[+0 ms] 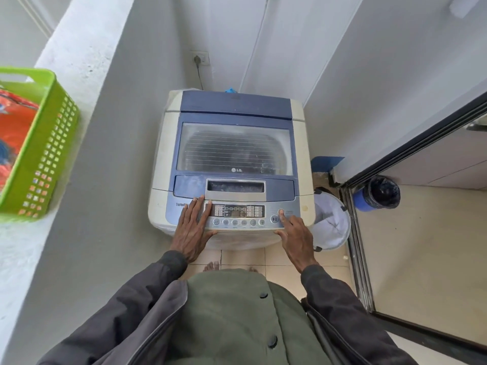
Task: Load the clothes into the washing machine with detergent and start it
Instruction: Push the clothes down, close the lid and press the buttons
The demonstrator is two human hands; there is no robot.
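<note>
Pale grey plastered walls (pixel 369 75) close in a narrow daylit nook, with a socket (pixel 200 58) and its dark cord (pixel 199 75) on the back wall, a broad ledge (pixel 79 48) at the left, cream floor tiles (pixel 276 259) below, and at the right a black door frame (pixel 421 140) near a blue bin (pixel 379 193)

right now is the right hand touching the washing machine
Touching. The head view shows the right hand with a fingertip pressed on the washing machine.

Left hand (pixel 193 229) lies flat, palm down, fingers (pixel 196 206) straight; right hand (pixel 296 237) extends its index finger (pixel 283 216), thumb (pixel 281 233) splayed. Left arm (pixel 131 299) and right arm (pixel 333 295) reach ahead, dark-sleeved.
</note>
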